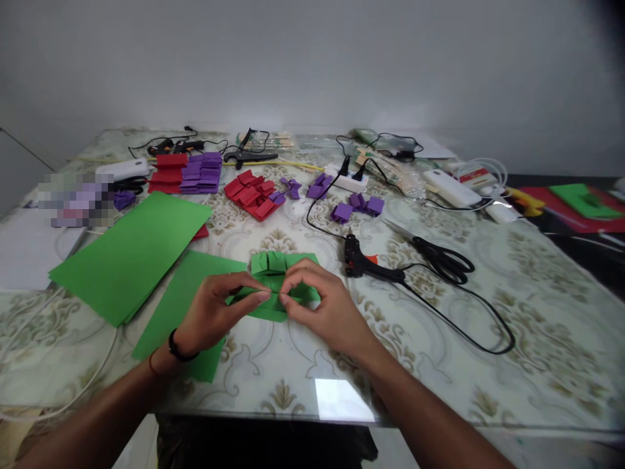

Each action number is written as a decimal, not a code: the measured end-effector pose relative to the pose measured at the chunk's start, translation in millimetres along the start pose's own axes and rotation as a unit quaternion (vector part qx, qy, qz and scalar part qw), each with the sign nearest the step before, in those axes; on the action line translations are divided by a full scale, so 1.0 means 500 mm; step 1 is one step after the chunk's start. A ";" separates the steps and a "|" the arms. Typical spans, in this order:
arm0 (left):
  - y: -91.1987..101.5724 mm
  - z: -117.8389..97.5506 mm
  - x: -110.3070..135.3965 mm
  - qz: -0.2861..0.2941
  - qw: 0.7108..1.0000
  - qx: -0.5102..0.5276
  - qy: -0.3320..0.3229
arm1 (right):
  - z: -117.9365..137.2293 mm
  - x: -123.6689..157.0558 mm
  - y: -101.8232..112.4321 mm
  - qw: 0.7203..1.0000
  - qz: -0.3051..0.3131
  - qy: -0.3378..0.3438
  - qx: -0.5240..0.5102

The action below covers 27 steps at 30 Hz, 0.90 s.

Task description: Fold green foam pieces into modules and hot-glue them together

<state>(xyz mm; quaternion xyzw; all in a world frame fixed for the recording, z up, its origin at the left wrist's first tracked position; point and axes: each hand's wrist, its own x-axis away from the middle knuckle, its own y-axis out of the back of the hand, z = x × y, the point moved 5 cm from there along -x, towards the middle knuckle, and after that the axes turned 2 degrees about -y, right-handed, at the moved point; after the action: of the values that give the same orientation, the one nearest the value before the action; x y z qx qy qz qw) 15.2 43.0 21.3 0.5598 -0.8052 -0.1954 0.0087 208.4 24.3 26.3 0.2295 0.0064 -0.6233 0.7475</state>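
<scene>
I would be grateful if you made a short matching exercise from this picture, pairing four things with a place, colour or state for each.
Column one:
1. Left hand
2. Power strip
3. Scissors
4. Green sheets

Column two:
A. White, with black plugs in it
B. Lying flat, mostly to the left of the folded green pieces
C. Close to the folded green pieces, with a dark band at the wrist
D. To the right of the glue gun

Pairs: 1-C, 2-A, 3-D, 4-B

head view | text, labels, brands, numbers, signs | none legible
</scene>
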 end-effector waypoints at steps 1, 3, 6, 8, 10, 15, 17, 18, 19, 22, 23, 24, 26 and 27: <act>-0.002 -0.001 0.000 0.005 1.000 -0.007 -0.001 | 0.001 0.001 -0.003 1.000 0.007 0.000 -0.001; -0.008 -0.001 0.001 0.020 1.000 -0.014 -0.005 | 0.003 0.002 -0.008 1.000 0.019 0.002 -0.003; -0.013 -0.002 0.004 0.031 0.999 -0.017 -0.009 | 0.004 0.003 -0.014 1.000 0.025 0.005 -0.004; -0.013 -0.002 0.004 0.028 0.999 -0.014 -0.003 | 0.004 0.003 -0.014 1.000 0.025 0.006 -0.006; -0.009 -0.002 0.004 0.022 1.000 -0.001 0.004 | 0.005 0.002 -0.012 1.000 0.023 0.006 -0.008; 0.018 -0.006 -0.003 -0.013 1.000 0.021 0.017 | 0.012 -0.003 0.009 1.000 0.005 0.011 -0.012; 0.033 -0.003 -0.006 -0.035 0.999 0.023 0.029 | 0.010 -0.005 0.022 1.000 -0.007 0.008 -0.011; 0.040 -0.001 -0.007 -0.048 0.998 0.024 0.036 | 0.008 -0.006 0.029 1.000 -0.015 0.006 -0.010; 0.047 0.002 -0.008 -0.059 0.997 0.025 0.043 | 0.006 -0.008 0.036 1.000 -0.024 0.005 -0.009; 0.053 0.008 -0.008 -0.077 0.995 0.026 0.050 | 0.002 -0.009 0.051 0.998 -0.058 0.014 -0.010; 0.049 0.009 -0.008 -0.070 0.996 0.028 0.049 | 0.002 -0.008 0.049 0.998 -0.061 0.015 -0.011; 0.041 0.010 -0.007 -0.056 0.997 0.030 0.049 | 0.002 -0.007 0.044 0.998 -0.057 0.012 -0.010; 0.020 0.010 -0.006 -0.017 0.998 0.037 0.043 | 0.002 -0.004 0.023 1.000 -0.025 -0.001 -0.007; 0.009 0.010 -0.005 0.004 0.999 0.037 0.040 | 0.002 -0.002 0.010 1.000 -0.004 -0.011 -0.005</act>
<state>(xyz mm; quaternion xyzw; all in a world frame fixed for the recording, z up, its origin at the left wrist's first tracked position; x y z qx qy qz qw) 10.8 48.0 18.5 0.5641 -0.8130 -0.1428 0.0204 212.7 25.8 29.2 0.2186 0.0022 -0.6286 0.7463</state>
